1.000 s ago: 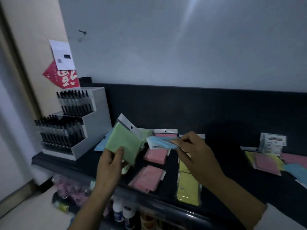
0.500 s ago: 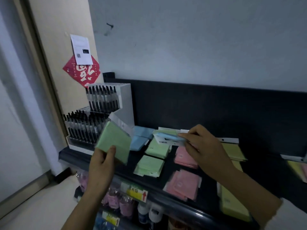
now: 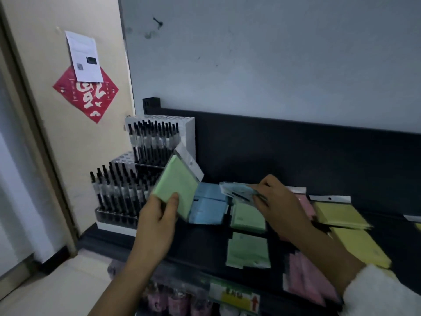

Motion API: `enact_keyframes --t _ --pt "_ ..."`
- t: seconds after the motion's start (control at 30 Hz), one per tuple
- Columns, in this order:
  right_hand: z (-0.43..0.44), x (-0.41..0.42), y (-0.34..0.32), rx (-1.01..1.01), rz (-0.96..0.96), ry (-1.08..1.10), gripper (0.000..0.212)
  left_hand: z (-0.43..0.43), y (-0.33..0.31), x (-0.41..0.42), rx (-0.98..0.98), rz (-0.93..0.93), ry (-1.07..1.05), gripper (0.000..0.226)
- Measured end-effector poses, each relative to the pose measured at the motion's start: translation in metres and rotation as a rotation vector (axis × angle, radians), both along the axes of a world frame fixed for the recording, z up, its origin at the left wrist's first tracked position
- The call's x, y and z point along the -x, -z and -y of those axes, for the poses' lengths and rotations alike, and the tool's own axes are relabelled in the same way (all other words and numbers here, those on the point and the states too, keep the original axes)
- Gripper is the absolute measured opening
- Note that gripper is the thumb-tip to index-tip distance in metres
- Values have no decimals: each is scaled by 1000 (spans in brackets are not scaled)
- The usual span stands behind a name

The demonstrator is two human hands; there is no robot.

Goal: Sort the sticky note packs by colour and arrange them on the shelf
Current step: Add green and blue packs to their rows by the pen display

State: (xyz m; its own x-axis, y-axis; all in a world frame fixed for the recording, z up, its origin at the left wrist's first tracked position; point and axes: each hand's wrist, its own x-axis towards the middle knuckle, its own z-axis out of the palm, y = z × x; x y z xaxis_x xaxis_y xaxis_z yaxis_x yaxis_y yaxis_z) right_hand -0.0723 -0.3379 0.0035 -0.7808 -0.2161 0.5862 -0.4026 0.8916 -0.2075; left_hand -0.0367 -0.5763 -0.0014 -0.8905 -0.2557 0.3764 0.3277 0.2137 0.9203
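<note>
Holding green pack (image 3: 176,190), left hand (image 3: 157,215); right hand (image 3: 282,206), seemingly blue pack (image 3: 237,192)

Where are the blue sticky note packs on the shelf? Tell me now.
Head view, left of centre: the blue packs lie on the shelf between the pen display and the green packs, partly behind the held green pack in the left hand.

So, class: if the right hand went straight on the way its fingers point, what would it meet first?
The right hand points left, pinching a blue pack. Straight on, it would probably meet the green pack in the left hand first, though depth is unclear and it might pass behind it.
</note>
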Motion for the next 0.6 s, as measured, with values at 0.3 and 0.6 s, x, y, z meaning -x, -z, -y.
enact_keyframes --t 0.3,0.6 --pt "41 49 9 -150 100 164 26 27 -11 19 72 -97 165 12" --pt "71 104 19 -432 233 337 28 42 -11 29 135 -106 196 28"
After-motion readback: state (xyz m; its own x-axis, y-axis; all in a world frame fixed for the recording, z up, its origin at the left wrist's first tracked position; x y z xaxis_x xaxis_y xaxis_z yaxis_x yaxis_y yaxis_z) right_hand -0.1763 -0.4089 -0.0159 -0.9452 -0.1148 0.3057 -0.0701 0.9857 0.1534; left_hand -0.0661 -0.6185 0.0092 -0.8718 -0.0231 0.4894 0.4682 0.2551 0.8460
